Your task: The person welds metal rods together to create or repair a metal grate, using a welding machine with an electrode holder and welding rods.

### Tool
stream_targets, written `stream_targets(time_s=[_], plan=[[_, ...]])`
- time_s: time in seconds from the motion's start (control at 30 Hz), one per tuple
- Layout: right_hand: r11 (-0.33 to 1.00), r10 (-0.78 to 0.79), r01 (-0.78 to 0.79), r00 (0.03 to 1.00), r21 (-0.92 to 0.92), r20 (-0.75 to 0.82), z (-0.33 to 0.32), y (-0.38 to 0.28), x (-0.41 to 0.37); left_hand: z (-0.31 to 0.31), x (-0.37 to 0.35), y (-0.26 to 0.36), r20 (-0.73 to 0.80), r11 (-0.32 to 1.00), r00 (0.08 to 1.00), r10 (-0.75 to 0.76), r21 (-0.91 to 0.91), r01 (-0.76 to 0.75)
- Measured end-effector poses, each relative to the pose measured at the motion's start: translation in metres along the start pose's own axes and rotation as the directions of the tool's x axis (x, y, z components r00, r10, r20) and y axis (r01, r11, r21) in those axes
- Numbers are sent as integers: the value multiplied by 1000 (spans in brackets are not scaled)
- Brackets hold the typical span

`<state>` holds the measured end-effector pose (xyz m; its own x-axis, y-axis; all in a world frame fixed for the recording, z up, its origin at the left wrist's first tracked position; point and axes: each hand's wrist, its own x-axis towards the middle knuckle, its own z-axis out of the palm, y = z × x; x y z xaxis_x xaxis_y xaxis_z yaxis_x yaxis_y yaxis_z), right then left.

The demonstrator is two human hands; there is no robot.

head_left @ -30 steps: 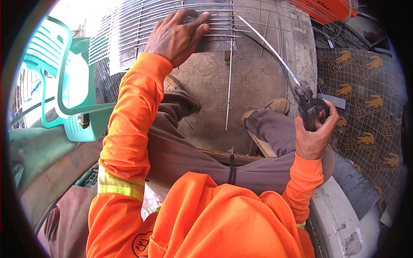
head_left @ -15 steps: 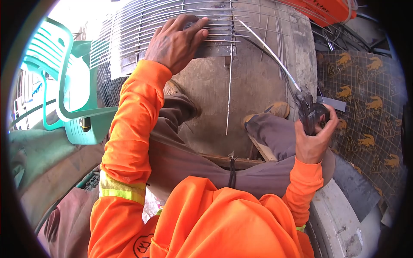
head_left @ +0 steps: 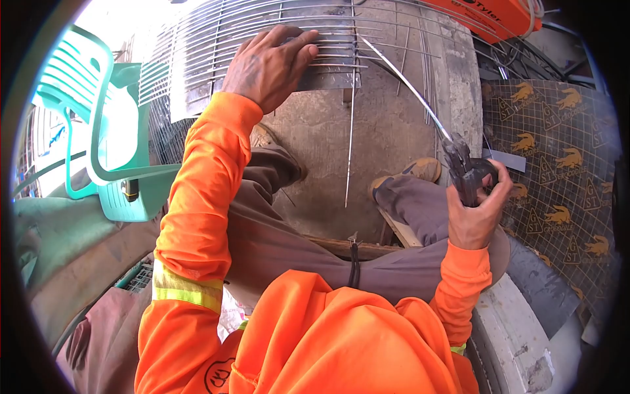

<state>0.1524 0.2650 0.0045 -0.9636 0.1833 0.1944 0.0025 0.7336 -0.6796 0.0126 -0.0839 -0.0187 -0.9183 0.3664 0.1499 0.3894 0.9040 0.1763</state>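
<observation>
My left hand (head_left: 269, 69) lies over a grille of thin metal rods (head_left: 197, 49), its thumb and index finger apart and pointing right across the bars. Beneath the grille is a flat metal plate (head_left: 328, 80). A long cross rod (head_left: 351, 144) runs down from the grille's right end toward me. In my right hand (head_left: 479, 210) is a dark welding electrode holder (head_left: 464, 172), with the fingers wrapped round its handle. A thin welding electrode (head_left: 410, 85) is clamped in its jaws and slants up left, its tip close to the cross rod at the grille's end.
A green plastic chair (head_left: 118, 151) stands at the left. An orange machine (head_left: 485, 16) marked "Tyler" sits at top right, with cables near it. Dark printed boards (head_left: 551, 164) lie at the right. Loose rods (head_left: 425, 72) rest on the concrete floor (head_left: 315, 144) between my feet.
My right hand has shifted slightly left with the electrode holder, and the electrode's tip sits a little lower. The grille has moved slightly; my left hand stays on it.
</observation>
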Motion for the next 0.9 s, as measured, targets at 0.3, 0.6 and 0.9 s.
stream_targets(time_s=[0.3,0.6,0.9], plan=[[998,-21,21,1000,-61,1,2,-2,0,1,0,0,-5,1000,1000,-8,-5,8],[999,-6,7,1000,-51,7,3,-2,1,-1,0,0,-26,998,1000,-13,-54,12],[997,-10,11,1000,-81,12,4,-2,2,2,-1,-2,-49,999,999,-10,-44,7]])
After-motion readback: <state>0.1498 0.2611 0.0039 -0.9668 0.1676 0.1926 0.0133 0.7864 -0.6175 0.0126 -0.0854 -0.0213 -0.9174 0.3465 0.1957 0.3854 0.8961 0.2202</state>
